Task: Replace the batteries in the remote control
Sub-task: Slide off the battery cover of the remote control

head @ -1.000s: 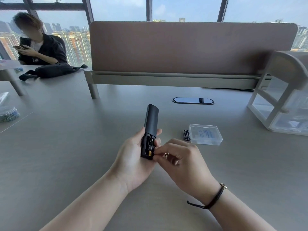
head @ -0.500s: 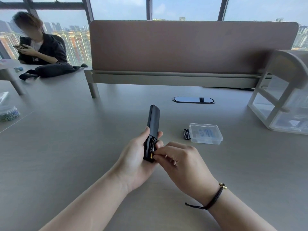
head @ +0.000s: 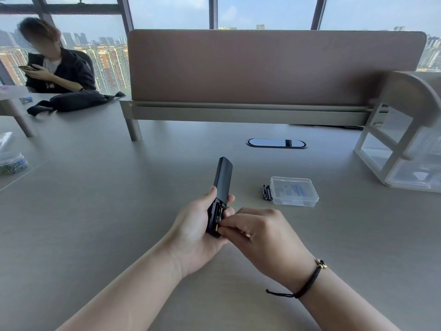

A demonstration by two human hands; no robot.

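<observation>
My left hand [head: 195, 225] grips a black remote control [head: 222, 177] above the table, its long end pointing away from me. The battery compartment at the near end is uncovered, and a battery with a gold tip [head: 217, 219] sits in it. The fingertips of my right hand [head: 257, 231] are pinched on that battery at the compartment's right edge. Two loose black batteries [head: 267, 192] lie on the table against the left side of a clear plastic case [head: 294, 191], to the right of the remote.
A brown desk divider [head: 274, 68] stands across the back. An oval cable port [head: 276, 143] lies in the table beyond the remote. White clear drawers [head: 405, 149] stand at the right. A person with a phone sits far left behind a black bag [head: 76, 100].
The remote has shifted slightly to the right in my left hand. My right fingertips have closed in tighter on the battery at the compartment.
</observation>
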